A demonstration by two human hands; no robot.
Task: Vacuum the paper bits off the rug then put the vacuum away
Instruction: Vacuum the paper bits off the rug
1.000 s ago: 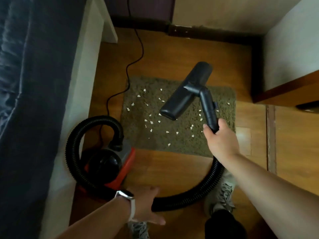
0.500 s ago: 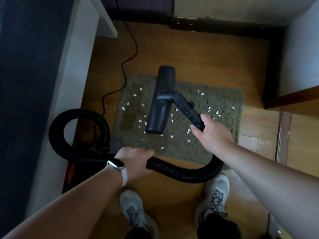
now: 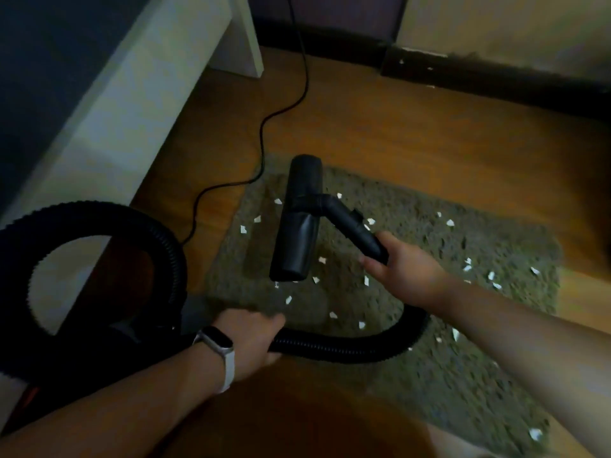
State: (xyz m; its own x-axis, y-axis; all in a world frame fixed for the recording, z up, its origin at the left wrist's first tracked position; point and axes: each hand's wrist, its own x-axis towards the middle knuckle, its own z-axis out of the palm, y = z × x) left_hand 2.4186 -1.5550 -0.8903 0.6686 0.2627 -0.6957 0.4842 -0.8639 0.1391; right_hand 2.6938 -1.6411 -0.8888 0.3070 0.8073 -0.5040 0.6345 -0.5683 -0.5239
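Hose (image 3: 99, 214): black, ribbed, looped at left.
Left hand (image 3: 251, 335): fingers curled round hose.
Nozzle (image 3: 297, 226): over left part of rug (image 3: 429, 236).
Paper bits (image 3: 450, 222): white, scattered across rug.
Right hand (image 3: 408, 271): fingers wrapped round nozzle's tube.

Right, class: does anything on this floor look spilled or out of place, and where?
Yes. Small white paper bits lie scattered across the rug, on both sides of the vacuum nozzle, and a few white specks sit on the dark skirting board. Such litter does not belong there.
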